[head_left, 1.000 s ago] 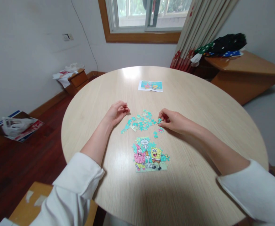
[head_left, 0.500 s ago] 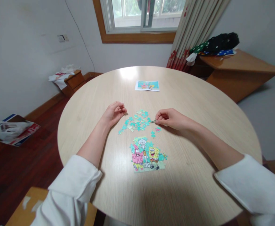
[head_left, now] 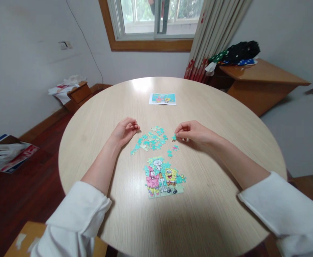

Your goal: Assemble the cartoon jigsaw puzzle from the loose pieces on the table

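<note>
My right hand pinches a teal puzzle piece between thumb and fingertips, just right of a heap of loose puzzle pieces. On the heap's other side, my left hand rests on its edge with fingers loosely curled and apart, nothing seen in them. Closer to me lies a partly joined jigsaw puzzle with a pink, a pale and a yellow cartoon figure; its upper right edge is stepped. Between heap and puzzle are a pink-and-teal piece and a teal piece.
A printed picture of the same figures lies farther back on the round wooden table. Beyond the table stand a wooden cabinet with cloths on it and a curtain by the window. A cardboard box is at lower left.
My right hand has lifted slightly away from the heap, and the piece in it has turned so its teal face shows. My left hand stays beside the heap. The view has shifted a little.
</note>
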Demonstrator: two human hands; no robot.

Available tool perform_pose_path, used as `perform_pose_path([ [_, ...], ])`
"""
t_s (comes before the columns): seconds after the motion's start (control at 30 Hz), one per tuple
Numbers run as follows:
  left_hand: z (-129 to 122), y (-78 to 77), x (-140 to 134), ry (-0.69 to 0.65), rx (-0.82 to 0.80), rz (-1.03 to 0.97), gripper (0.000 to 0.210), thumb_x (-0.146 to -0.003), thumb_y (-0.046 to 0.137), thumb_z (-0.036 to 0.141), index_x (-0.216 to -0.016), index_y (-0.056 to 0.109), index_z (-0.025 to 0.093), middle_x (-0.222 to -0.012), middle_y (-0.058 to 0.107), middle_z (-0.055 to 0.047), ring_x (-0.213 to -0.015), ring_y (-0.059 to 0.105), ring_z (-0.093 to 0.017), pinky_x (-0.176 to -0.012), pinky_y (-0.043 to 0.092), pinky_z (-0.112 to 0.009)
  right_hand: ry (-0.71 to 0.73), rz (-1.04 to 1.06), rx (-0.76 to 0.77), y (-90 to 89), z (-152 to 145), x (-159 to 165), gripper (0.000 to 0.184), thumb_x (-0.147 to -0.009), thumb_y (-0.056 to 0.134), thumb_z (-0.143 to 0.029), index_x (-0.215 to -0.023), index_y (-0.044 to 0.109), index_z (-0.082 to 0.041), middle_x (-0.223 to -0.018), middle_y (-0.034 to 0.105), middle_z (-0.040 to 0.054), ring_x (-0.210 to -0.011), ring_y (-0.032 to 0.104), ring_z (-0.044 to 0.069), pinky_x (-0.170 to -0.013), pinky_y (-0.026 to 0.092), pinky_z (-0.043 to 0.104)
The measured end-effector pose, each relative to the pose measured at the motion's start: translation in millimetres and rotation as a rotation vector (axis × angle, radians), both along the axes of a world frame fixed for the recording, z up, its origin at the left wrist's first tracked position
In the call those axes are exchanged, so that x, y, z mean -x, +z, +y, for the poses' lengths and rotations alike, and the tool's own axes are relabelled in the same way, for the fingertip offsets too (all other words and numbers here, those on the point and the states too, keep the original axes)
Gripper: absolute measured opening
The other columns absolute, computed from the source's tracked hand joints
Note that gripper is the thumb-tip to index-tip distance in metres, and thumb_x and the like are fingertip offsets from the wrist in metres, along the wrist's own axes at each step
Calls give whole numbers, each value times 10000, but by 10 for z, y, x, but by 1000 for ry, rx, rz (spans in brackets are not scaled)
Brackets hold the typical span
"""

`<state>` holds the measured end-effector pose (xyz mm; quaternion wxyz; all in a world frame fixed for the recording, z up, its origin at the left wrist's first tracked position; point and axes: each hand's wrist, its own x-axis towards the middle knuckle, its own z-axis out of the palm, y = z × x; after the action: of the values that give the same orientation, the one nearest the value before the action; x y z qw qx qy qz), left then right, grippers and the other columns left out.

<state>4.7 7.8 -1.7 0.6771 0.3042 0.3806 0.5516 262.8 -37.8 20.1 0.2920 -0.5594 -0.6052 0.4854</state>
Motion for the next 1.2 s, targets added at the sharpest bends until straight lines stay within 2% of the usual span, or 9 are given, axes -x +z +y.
perform_pose_path([
  [0.17, 0, 3, -3, 0, 1, -2, 155, -570, 677, 112, -571, 527, 154, -616, 526, 9, -571, 479, -85, -698, 455, -283, 93, -60, 12, 22, 22, -42, 152, -660, 684, -310, -683, 610, -179, -594, 595, 26, -523, 466, 103, -473, 325, 260],
  [0.37, 17, -22, 2, -6, -15, -6, 155, -561, 683, 117, -570, 532, 153, -613, 530, 8, -571, 490, -86, -693, 456, -280, 120, -83, -11, -28, 65, -53, 205, -643, 717, -353, -669, 611, -179, -574, 564, 8, -532, 469, 107, -490, 346, 263],
  [0.53, 10, -10, -5, -1, -11, 3, 158, -570, 675, 116, -570, 523, 159, -609, 529, 8, -571, 486, -90, -698, 459, -290, 106, -139, -83, -139, 121, -43, 175, -632, 728, -302, -665, 601, -187, -597, 584, 12, -576, 517, 125, -550, 417, 275],
  [0.67, 3, 1, -4, 3, 1, 2, 141, -577, 662, 108, -567, 529, 153, -613, 529, 5, -569, 487, -86, -693, 459, -283, 114, -214, -148, -180, 131, -35, 97, -679, 686, -240, -672, 601, -192, -608, 591, 11, -581, 525, 129, -572, 430, 281],
  [0.8, 9, -11, 6, 4, 9, 3, 141, -573, 667, 109, -571, 533, 152, -616, 535, 4, -575, 497, -89, -681, 461, -277, 134, -325, -205, -135, 105, -8, 50, -725, 640, -188, -690, 605, -192, -629, 610, 18, -585, 535, 134, -597, 433, 291],
  [1.0, 19, -23, 13, -2, 2, 1, 152, -571, 677, 114, -584, 532, 158, -620, 542, 5, -579, 499, -92, -690, 467, -288, 130, -479, -259, -40, 39, 53, 73, -761, 621, -163, -706, 597, -203, -654, 622, 19, -614, 548, 144, -624, 428, 297],
  [1.2, 23, -27, 24, -2, -5, -4, 135, -576, 671, 113, -575, 541, 149, -615, 545, 0, -579, 501, -88, -684, 464, -274, 130, -518, -270, -17, 11, 70, 65, -767, 609, -145, -727, 599, -195, -659, 616, 18, -617, 542, 140, -613, 408, 286],
])
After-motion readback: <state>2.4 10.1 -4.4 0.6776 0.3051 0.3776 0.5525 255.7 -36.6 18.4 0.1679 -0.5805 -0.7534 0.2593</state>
